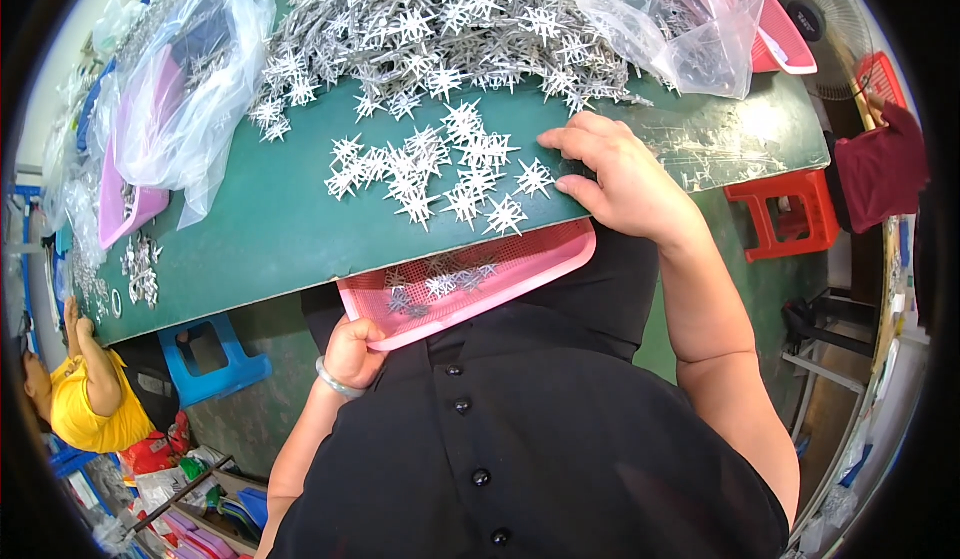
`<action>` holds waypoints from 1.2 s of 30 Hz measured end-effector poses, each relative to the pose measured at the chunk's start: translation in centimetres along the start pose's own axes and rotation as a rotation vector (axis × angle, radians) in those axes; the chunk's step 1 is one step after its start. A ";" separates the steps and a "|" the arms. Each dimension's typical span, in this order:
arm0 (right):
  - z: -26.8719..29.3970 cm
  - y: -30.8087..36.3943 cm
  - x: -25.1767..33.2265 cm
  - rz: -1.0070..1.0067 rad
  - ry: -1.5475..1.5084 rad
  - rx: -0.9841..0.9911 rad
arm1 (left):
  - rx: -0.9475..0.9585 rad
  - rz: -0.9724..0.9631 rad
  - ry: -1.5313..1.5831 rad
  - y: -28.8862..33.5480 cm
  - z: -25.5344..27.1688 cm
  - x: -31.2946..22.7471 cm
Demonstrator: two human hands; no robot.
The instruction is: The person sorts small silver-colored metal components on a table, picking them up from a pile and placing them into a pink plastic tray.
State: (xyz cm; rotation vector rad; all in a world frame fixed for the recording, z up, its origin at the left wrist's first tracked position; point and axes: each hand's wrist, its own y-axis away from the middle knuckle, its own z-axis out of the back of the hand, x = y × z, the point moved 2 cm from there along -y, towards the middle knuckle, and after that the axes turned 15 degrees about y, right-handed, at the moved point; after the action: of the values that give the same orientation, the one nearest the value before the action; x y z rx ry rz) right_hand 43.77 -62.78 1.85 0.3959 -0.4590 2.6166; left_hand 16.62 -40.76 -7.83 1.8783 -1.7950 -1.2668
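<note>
My left hand, with a pale bangle at the wrist, grips the near-left corner of a pink mesh basket. The basket sits at my lap, partly under the table edge, with a few silver star-shaped spiky pieces inside. On the green table above it lies a loose group of similar pieces. Just right of that group rests my right hand, thumb and fingers apart. Its fingertips are near a single star piece, and nothing shows between them.
A big heap of star pieces covers the far table. Plastic-lined baskets stand at left and right. A red stool and a blue stool flank the table. People sit at far left and far right.
</note>
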 end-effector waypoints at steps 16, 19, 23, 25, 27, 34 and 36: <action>-0.5 -0.6 0.5 0.022 0.009 0.062 | -0.027 -0.030 -0.007 0.2 -1.2 0.0; -0.1 -0.7 0.6 0.065 0.035 0.075 | 0.009 0.015 0.029 0.1 -0.5 0.0; 0.2 -1.1 0.6 0.036 -0.090 0.093 | -0.006 -0.025 0.020 -0.3 0.7 0.2; 0.5 -1.1 1.0 -0.085 -0.224 0.166 | -0.037 -0.025 0.032 -0.4 0.9 0.2; 0.3 -1.0 1.2 -0.015 -0.143 0.023 | -0.045 -0.030 0.036 -0.4 0.7 0.2; 0.5 1.0 1.1 0.065 -0.075 -0.096 | -0.053 -0.021 0.029 0.1 -0.5 0.0; 1.0 1.4 0.4 -0.041 -0.050 -0.164 | -0.044 -0.020 0.011 0.1 -0.4 0.1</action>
State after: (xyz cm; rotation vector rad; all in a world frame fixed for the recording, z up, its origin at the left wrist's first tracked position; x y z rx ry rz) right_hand 43.01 -64.18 2.53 0.4124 -0.6698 2.5115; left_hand 16.85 -41.02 -7.55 1.8802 -1.7333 -1.2889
